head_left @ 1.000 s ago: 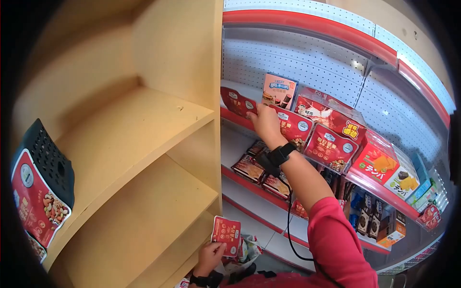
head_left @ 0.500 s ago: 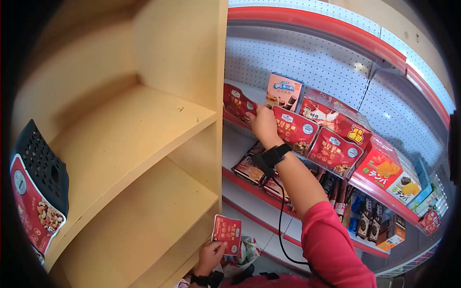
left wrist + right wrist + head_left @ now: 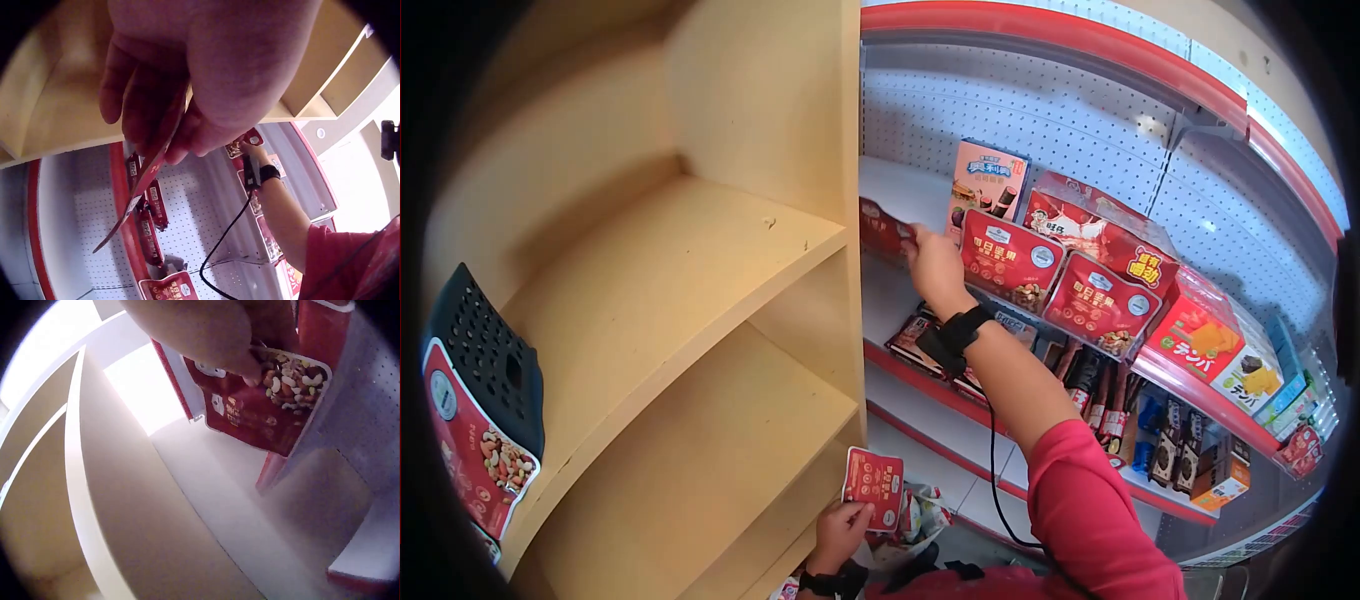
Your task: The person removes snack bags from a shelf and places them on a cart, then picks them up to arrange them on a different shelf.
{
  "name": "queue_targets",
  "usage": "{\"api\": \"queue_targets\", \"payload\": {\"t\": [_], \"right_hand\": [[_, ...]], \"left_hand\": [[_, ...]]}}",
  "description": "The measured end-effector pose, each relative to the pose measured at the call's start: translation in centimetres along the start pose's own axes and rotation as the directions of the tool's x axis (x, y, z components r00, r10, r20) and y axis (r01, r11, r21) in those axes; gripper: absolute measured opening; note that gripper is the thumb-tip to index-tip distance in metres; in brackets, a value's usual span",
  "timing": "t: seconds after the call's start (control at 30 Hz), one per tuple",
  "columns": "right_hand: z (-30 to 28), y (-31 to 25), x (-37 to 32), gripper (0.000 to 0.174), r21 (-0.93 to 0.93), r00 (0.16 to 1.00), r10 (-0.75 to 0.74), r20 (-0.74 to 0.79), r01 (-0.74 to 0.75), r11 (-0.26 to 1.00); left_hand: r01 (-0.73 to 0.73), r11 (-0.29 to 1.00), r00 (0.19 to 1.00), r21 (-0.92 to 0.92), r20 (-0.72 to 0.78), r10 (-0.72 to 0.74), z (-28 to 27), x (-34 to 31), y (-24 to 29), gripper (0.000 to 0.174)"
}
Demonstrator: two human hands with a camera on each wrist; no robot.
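My right hand [image 3: 936, 268] pinches the edge of a thin red mixed-nuts packet [image 3: 269, 406] at the front of the white shelf's left end. In the right wrist view, its thumb lies over the packet's face beside the nut picture. Right of that hand, two matching red nut packets [image 3: 1012, 258] stand along the shelf front, below a pink biscuit box [image 3: 988, 190]. Low in the head view, my left hand [image 3: 837, 535] holds another flat red nut packet [image 3: 873, 489] upright between thumb and fingers. From the left wrist view, that packet [image 3: 142, 184] shows nearly edge-on.
A wooden shelf unit [image 3: 670, 260] stands at the left, with a dark perforated basket [image 3: 485, 350] and a red nut packet [image 3: 475, 450] on its edge. Snack boxes [image 3: 1195, 340] line the white shelf's right side. Wrapped bars [image 3: 1170, 450] lie one level down.
My right hand has shifted slightly left and down, and its packet has turned so that less of its face shows. The left hand keeps its packet in nearly the same place.
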State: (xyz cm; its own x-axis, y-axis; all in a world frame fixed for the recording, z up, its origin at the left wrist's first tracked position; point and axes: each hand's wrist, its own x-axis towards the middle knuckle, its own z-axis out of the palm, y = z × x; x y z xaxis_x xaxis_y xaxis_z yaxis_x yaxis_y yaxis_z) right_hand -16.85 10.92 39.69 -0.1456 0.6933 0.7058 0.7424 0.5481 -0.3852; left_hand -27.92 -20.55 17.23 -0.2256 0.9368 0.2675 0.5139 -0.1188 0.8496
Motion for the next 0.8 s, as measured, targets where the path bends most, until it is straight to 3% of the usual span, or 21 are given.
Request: {"api": "queue_targets", "payload": {"t": [0.03,0.1,0.27,0.43,0.63,0.7,0.8], "right_hand": [[-0.2,-0.2,0.2,0.024,0.004,1.000,0.004,0.004,-0.004,1.000],[-0.8,-0.3,1.1,0.023,0.118,0.983,-0.043,-0.181,0.065,0.991],[-1.6,-0.4,2.4,0.021,0.079,0.987,-0.051,-0.153,0.063,0.995],[-1.4,0.3,2.3,0.020,0.081,0.996,-0.073,-0.051,0.077,0.994],[-1.9,-0.2,1.5,0.018,0.051,0.991,-0.084,-0.108,0.090,0.995],[-2.0,-0.1,1.6,0.017,0.028,0.994,-0.082,-0.074,0.084,0.996],[-1.4,0.3,2.2,0.016,0.019,0.992,-0.109,-0.059,0.110,0.994]], "left_hand": [[0.017,1.000,1.000,0.000,0.003,-0.017,-0.2,-0.1,-0.1,0.020],[0.042,0.999,0.999,0.004,0.012,-0.042,-0.3,-0.4,-0.5,0.020],[0.087,0.991,0.996,-0.097,-0.023,-0.090,-0.1,-0.3,-0.9,0.018],[0.072,0.996,0.997,-0.046,-0.004,-0.072,0.0,0.0,-0.3,0.017],[0.083,0.997,0.996,-0.002,0.020,-0.083,0.2,0.3,-0.5,0.016],[0.129,0.991,0.991,-0.029,0.030,-0.129,0.4,0.3,-0.7,0.016],[0.085,0.996,0.996,0.015,0.038,-0.085,0.6,0.4,-1.2,0.016]]}}
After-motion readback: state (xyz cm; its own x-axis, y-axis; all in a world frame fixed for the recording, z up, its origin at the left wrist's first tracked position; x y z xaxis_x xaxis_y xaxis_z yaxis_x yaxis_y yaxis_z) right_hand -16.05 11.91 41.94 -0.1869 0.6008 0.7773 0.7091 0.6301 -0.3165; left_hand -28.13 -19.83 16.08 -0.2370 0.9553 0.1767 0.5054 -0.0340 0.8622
